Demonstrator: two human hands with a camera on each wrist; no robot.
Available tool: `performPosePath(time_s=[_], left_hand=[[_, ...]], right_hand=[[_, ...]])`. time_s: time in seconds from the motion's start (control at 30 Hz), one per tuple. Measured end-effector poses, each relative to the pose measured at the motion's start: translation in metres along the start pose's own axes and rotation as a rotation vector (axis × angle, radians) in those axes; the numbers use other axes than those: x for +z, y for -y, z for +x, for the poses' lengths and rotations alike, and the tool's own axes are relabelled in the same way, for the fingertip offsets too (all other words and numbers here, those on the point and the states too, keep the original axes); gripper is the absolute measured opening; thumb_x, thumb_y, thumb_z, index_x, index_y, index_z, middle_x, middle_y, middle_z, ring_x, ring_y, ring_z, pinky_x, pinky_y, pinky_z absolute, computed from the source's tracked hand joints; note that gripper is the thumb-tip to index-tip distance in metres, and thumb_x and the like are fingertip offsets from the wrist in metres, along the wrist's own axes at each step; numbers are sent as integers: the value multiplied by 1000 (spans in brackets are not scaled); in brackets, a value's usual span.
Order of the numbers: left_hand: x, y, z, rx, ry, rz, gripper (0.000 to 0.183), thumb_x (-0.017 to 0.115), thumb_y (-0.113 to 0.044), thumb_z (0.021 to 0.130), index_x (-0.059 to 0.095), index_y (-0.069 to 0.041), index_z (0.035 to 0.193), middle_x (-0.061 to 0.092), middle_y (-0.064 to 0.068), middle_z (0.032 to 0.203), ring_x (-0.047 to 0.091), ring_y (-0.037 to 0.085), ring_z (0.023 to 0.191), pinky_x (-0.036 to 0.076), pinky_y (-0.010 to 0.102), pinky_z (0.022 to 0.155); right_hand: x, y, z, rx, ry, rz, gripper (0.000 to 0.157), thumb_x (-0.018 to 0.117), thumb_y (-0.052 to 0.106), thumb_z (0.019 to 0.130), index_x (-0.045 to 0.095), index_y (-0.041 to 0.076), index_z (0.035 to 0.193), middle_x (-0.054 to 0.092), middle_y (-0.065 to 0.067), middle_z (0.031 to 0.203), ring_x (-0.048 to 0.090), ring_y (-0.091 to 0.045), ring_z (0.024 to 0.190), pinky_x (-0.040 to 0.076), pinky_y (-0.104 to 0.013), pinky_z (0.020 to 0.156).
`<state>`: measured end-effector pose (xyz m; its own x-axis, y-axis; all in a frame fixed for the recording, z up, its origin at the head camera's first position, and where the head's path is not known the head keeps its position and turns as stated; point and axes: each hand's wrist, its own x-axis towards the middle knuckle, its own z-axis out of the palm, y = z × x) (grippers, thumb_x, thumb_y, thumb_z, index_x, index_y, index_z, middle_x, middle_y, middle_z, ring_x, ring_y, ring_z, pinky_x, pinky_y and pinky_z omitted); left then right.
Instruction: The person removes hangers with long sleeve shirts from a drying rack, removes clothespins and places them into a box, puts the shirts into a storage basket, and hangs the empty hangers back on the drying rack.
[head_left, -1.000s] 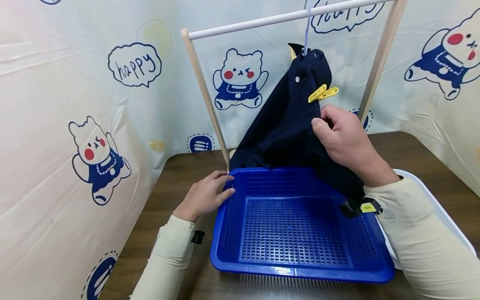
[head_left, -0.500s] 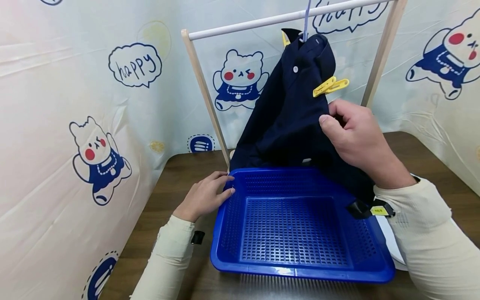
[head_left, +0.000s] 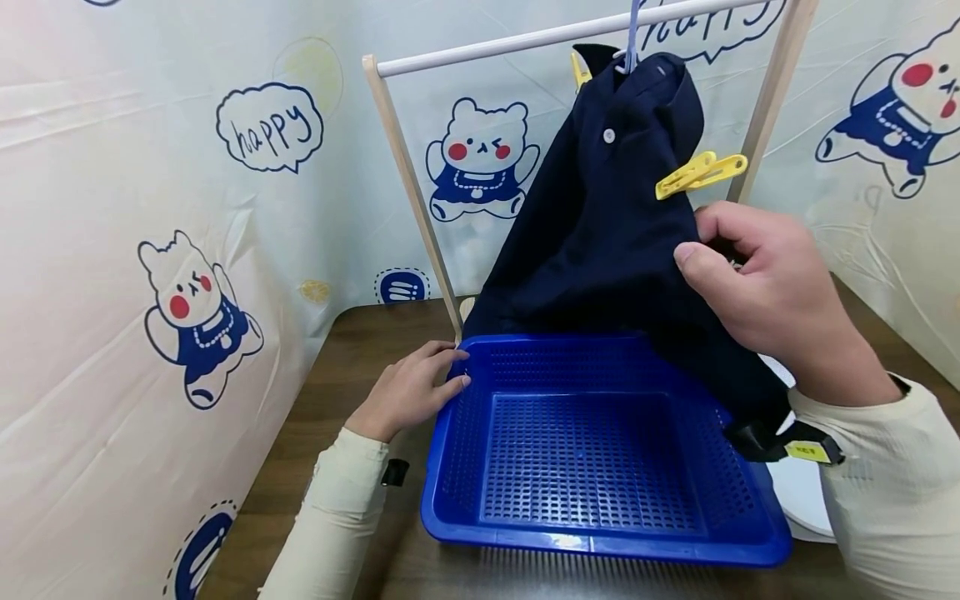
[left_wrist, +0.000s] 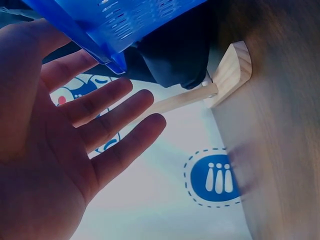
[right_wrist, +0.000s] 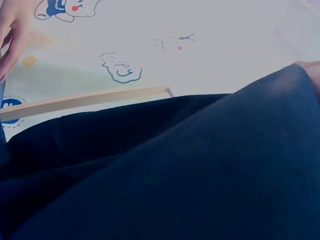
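Note:
A dark navy shirt (head_left: 600, 225) with a white button hangs from a pale hanger (head_left: 632, 37) on the rack's rail. My right hand (head_left: 780, 283) pinches the shirt's right edge between thumb and fingers and draws the cloth out to the right. Just above that hand, a yellow clothespin (head_left: 697, 175) clips the same edge. A second yellow clothespin (head_left: 581, 71) shows by the collar's left side. My left hand (head_left: 412, 387) rests at the far left corner of the blue basket (head_left: 600, 546), its fingers extended in the left wrist view. Shirt cloth fills most of the right wrist view.
The rack has a white rail (head_left: 495, 50) and wooden legs (head_left: 412, 192), standing behind the basket on a brown table (head_left: 360, 333). Part of a white object (head_left: 802, 492) shows under my right forearm. A printed curtain (head_left: 247, 250) surrounds the table's back and left.
My right hand has moved right, pulling the shirt's edge and its clothespin along. The shirt's collar has risen and shifted right. The left hand and basket have stayed put.

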<state>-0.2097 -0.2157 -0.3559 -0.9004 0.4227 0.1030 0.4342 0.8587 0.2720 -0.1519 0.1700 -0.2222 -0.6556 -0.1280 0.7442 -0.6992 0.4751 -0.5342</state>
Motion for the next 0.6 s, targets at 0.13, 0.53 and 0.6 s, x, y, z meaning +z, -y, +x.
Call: performPosePath(time_s=[0.13,0.53,0.6], left_hand=[[0,0,0,0,4,-1,45,60,-44,101,64,-18,137,51,9,147,59,31,124,52,52,91],[0,3,3,-16,14,10,45,61,-45,100,64,-20,137,52,8,146,59,32,122,52,52,90],[1,3,2,-9,7,23,44,62,-44,100,64,-21,137,57,7,140,63,30,116,54,50,85]], right_hand=[[-8,1,-4,-41,5,31,17,60,-2,90,59,3,74,37,1,61,36,-11,55,24,-26,48],[-28,-20,-4,-262,44,281,12,59,-13,76,65,-4,73,48,0,63,41,-6,57,24,-19,48],[-32,-34,-6,-266,61,344,11,61,-13,75,68,-5,76,49,-3,64,43,-8,57,24,-19,48]])
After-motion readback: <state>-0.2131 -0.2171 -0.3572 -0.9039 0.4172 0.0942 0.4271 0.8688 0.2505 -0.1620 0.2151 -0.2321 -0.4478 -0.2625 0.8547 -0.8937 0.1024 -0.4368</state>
